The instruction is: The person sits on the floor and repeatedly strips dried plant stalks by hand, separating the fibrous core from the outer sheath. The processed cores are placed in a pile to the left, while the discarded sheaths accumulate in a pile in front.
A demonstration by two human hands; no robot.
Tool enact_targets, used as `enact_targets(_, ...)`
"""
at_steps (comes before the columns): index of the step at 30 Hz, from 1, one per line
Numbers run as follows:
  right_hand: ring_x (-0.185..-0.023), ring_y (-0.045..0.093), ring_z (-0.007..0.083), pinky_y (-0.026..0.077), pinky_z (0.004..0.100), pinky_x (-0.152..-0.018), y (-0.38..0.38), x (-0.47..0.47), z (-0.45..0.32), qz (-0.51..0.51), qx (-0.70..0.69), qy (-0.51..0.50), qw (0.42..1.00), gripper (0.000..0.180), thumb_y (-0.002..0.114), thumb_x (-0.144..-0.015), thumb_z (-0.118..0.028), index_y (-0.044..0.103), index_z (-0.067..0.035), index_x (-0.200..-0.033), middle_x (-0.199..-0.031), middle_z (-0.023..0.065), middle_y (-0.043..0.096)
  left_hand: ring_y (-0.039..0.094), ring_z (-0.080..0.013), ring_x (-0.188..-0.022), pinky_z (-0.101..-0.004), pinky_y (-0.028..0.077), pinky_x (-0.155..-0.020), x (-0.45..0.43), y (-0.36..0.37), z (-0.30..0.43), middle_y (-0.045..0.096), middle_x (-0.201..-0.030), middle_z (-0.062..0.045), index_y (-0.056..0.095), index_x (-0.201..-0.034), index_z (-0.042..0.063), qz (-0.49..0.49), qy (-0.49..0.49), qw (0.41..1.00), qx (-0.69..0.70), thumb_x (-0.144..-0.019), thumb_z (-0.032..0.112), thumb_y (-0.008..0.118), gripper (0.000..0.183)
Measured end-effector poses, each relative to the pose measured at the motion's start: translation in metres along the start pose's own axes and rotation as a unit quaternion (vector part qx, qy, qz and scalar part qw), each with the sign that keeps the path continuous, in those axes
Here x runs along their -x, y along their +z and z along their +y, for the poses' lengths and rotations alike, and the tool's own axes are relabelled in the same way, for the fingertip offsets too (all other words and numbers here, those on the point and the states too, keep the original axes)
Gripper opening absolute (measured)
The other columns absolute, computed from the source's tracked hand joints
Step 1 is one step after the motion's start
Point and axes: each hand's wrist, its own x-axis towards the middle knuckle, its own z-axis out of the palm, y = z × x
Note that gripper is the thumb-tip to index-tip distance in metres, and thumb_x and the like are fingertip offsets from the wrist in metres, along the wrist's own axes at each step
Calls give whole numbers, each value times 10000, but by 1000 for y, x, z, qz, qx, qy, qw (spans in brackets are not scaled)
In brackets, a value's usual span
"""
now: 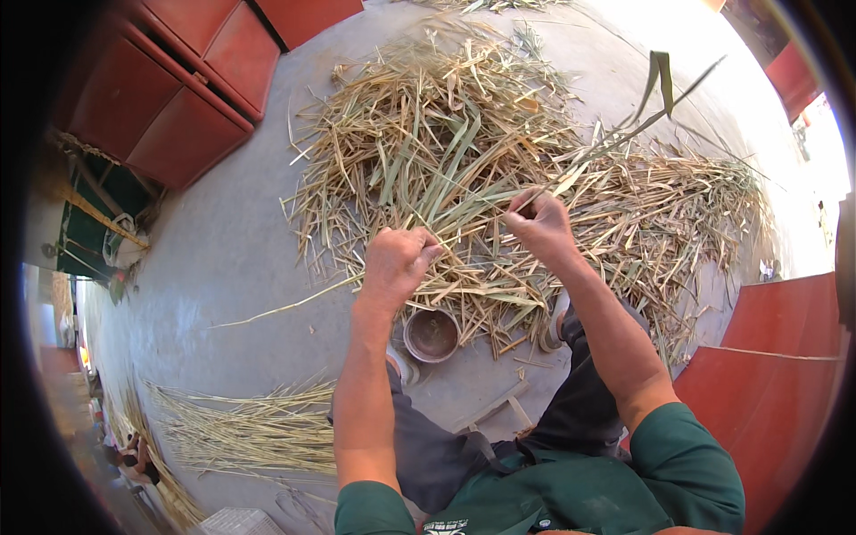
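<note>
My left hand (399,261) is closed on a thin pale plant stalk (287,307), whose end sticks out to the left over the floor. To the right, my right hand (542,224) grips long green-grey leaves (622,138) that rise toward the upper right, one of them folded over. It cannot be told whether stalk and leaves are one piece. Both hands are above the near edge of a large heap of dry leaves and straw (414,127). A small round bowl (432,336) stands on the floor between my feet, just below my left hand.
A bundle of thin stripped stalks (254,428) lies on the floor at lower left. Red panels or cabinets stand at upper left (160,107) and lower right (756,381). A white plastic crate (241,523) is at the bottom left. A person (139,461) shows small at the far left.
</note>
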Motion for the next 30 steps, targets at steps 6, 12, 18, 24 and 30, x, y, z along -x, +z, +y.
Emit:
enact_targets(6, -774, 660, 124, 572, 249, -721, -122, -65, 68, 174, -386, -71, 903, 129, 790, -832, -71, 689, -21, -894, -862, 50, 700, 635, -289, -712, -417, 433, -678, 45, -37, -20, 661, -719, -78, 684, -825, 110, 23, -28, 997, -61, -863, 251, 696, 146)
enact_targets(12, -1075, 681, 280, 609, 360, -913, -206, -82, 132, 128, -551, 133, 814, 291, 508, -1042, -151, 557, 67, -1228, -1200, 201, 666, 646, -311, -709, -415, 452, -709, 97, -63, -9, 646, -689, -102, 649, -801, 88, 20, -41, 995, -83, -854, 277, 719, 208)
enact_targets(18, -1067, 683, 171, 582, 252, -814, -125, -68, 91, -47, -349, 137, 926, 298, 558, -1035, -198, 570, -9, -1265, -1222, 97, 676, 644, -285, -746, -419, 464, -727, 171, -102, 2, 650, -705, -75, 658, -801, 102, 9, -78, 991, -111, -846, 247, 728, 167)
enact_targets(24, -951, 702, 151, 564, 229, -698, -83, -37, 63, -51, -237, 176, 954, 289, 609, -1003, -221, 610, -35, -1224, -1160, 80, 703, 663, -337, -791, -427, 506, -787, 358, -157, -62, 685, -763, -103, 690, -805, 100, -91, -232, 912, -327, -766, 164, 724, 83)
enact_targets(30, -878, 681, 147, 548, 253, -619, -46, -6, 70, -96, -36, 146, 984, 510, 641, -970, -286, 472, -60, -1395, -1135, 45, 619, 692, -340, -826, -453, 523, -726, 491, -203, -16, 698, -804, -161, 701, -786, 63, -187, -508, 797, -266, -754, 200, 733, 144)
